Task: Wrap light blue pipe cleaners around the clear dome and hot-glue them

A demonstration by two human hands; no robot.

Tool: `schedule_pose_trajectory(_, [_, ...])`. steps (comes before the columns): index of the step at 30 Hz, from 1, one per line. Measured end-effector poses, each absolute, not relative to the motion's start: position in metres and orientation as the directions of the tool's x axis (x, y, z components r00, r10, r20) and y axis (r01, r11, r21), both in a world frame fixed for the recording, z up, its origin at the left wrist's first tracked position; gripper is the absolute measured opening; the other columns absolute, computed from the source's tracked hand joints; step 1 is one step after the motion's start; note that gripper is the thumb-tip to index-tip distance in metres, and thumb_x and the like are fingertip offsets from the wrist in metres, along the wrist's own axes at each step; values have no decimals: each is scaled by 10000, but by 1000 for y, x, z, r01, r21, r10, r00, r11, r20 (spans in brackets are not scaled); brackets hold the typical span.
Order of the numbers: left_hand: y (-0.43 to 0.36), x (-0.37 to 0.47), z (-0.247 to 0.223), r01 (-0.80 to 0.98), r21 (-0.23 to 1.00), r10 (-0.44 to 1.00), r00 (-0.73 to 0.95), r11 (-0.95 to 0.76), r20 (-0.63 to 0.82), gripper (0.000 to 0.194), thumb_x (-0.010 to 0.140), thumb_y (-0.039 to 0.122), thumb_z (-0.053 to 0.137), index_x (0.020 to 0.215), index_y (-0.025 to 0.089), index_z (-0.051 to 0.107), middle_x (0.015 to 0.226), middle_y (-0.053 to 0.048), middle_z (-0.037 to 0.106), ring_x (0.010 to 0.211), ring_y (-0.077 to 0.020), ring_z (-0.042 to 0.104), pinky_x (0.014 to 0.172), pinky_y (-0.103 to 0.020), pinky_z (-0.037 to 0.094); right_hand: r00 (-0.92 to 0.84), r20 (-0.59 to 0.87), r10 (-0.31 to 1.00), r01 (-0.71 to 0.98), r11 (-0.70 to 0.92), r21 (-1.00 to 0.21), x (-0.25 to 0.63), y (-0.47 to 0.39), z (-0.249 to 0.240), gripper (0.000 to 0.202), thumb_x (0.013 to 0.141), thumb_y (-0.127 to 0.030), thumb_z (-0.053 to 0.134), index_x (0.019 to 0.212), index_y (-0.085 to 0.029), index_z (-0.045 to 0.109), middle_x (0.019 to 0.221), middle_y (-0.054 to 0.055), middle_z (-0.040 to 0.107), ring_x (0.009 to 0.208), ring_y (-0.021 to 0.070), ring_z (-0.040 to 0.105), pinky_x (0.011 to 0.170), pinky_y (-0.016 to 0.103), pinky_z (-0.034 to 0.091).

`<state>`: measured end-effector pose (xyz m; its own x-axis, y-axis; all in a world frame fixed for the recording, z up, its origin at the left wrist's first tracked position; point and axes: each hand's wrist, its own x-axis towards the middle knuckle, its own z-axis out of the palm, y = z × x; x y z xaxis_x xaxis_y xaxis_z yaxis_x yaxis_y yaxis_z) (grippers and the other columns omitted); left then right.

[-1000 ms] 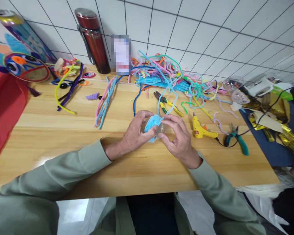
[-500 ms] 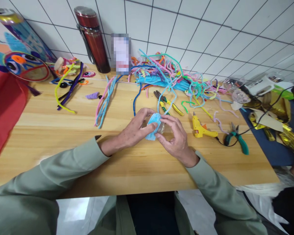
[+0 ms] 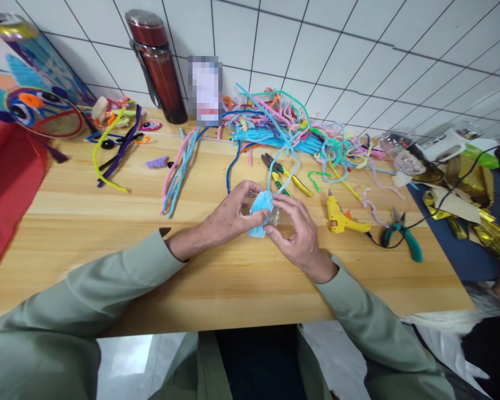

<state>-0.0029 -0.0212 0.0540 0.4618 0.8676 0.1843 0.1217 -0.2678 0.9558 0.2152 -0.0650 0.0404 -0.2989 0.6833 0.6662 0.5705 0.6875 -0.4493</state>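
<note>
Between both hands is a light blue fuzzy piece of pipe cleaners (image 3: 259, 209), lying against a clear plastic object (image 3: 274, 217) that is mostly covered by fingers. My left hand (image 3: 233, 214) grips it from the left, thumb pressed across the blue surface. From the right, my right hand (image 3: 295, 229) pinches the edge with thumb and fingertips. Loose light blue pipe cleaner ends (image 3: 290, 176) rise from the piece towards the back. Just beyond my hands lie yellow-handled pliers (image 3: 298, 183).
A yellow glue gun (image 3: 345, 218) and green-handled pliers (image 3: 410, 241) lie at right, a black cord running between. At the back are a pipe cleaner heap (image 3: 275, 139), a red thermos (image 3: 156, 72) and a phone-like pixelated rectangle (image 3: 206, 89). A decorated fish-like figure (image 3: 41, 114) stands left.
Both hands keep their grip on the blue piece in nearly the same place. My left thumb has shifted slightly, and the blue piece is tilted a little differently.
</note>
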Motion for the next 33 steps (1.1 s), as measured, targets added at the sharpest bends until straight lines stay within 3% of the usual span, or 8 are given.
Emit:
schedule_pose_trajectory(13, [-23, -1, 39, 202, 894, 862, 414, -401, 293, 414, 980, 407, 730, 1327, 239, 581, 1344, -120, 702, 1237, -273, 701, 1011, -431, 625, -225, 654, 723, 537, 652, -536, 213, -66, 34, 471, 990, -316, 779, 1412, -271, 577, 1441, 162, 743, 1356, 341, 731, 1112, 616, 636])
schedule_pose_trajectory(19, [-24, 0, 41, 187, 878, 844, 420, -441, 335, 390, 996, 399, 709, 1321, 229, 575, 1366, -138, 693, 1299, -283, 681, 1132, -497, 582, -256, 674, 693, 544, 680, -492, 213, -65, 37, 389, 997, -295, 774, 1349, -275, 610, 1426, 162, 753, 1347, 337, 734, 1103, 618, 634])
schedule_pose_trajectory(27, [-24, 1, 38, 176, 876, 843, 409, -449, 350, 384, 972, 370, 723, 1302, 236, 579, 1325, -118, 696, 1269, -273, 689, 1110, -485, 595, -273, 675, 686, 568, 681, -462, 214, -65, 36, 420, 981, -300, 784, 1365, -280, 615, 1417, 154, 761, 1324, 349, 745, 1091, 627, 637])
schedule_pose_trajectory(33, [-21, 0, 30, 210, 752, 762, 373, -625, 529, 515, 932, 323, 763, 1392, 243, 546, 1400, -143, 642, 1345, -296, 641, 1145, -511, 571, -331, 687, 647, 565, 719, -404, 216, -64, 40, 484, 950, -233, 789, 1393, -301, 604, 1505, 150, 708, 1399, 351, 707, 1106, 617, 646])
